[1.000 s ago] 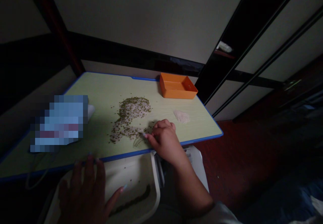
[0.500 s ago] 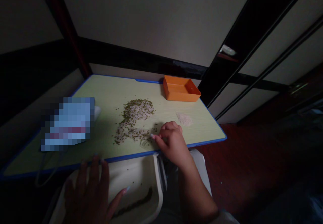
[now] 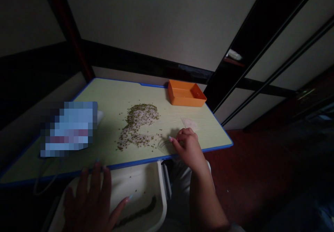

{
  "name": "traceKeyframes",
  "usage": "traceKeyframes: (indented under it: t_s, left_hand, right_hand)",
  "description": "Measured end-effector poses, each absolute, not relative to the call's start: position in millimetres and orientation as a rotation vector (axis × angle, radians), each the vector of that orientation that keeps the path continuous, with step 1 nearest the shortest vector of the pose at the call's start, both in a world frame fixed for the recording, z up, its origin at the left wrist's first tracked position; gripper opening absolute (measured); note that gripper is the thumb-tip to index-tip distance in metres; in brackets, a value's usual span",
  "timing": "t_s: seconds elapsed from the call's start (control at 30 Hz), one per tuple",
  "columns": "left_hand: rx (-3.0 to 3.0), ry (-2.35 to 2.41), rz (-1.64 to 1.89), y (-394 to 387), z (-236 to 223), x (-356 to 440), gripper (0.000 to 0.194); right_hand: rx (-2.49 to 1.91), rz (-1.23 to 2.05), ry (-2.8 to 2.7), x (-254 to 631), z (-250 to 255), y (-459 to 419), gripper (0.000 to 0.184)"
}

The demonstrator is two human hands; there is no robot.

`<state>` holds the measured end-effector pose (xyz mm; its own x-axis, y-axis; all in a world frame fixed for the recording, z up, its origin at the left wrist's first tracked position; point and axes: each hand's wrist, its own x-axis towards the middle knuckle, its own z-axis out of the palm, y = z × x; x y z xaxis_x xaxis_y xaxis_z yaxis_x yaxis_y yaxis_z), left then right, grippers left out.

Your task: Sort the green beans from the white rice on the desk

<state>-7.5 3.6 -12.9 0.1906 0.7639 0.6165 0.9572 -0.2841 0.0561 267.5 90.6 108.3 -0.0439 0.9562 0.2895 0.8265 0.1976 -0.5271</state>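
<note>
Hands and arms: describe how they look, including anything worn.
The left hand and right hand are ungloved, with long thumbnails. The right forearm is bare up to what looks like a greyish sleeve.

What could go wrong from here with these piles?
Two risks, as a judgement. The right hand is right beside the small pale pile, so a stray knuckle might scatter it. The mixed pile of green and pale grains has loose bits toward the blue table edge; a careless sweep could send some into the white tub below.
</note>
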Motion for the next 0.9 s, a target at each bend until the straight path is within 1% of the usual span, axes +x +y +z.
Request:
traceKeyframes:
  t_s: [0.13, 0.37, 0.57, 0.9]
  left_hand:
    - [-2.135, -1.611, -0.771, 6, -14, -9, 0.093]
    - [-2.148, -1.627, -0.731, 3, -13, -10, 0.092]
    - [-2.152, -1.614, -0.775, 3, -12, -10, 0.091]
    - [-2.149, -1.611, -0.736, 4, -12, -9, 0.092]
  right_hand:
    - [-1.686, 0.271, -1.909, 262, 107, 93, 0.031]
    - [-1.661, 0.358, -1.929, 258, 108, 91, 0.03]
    - [-1.656, 0.378, -1.929, 253, 108, 91, 0.03]
    - [-1.73, 0.235, -1.915, 258, 105, 93, 0.031]
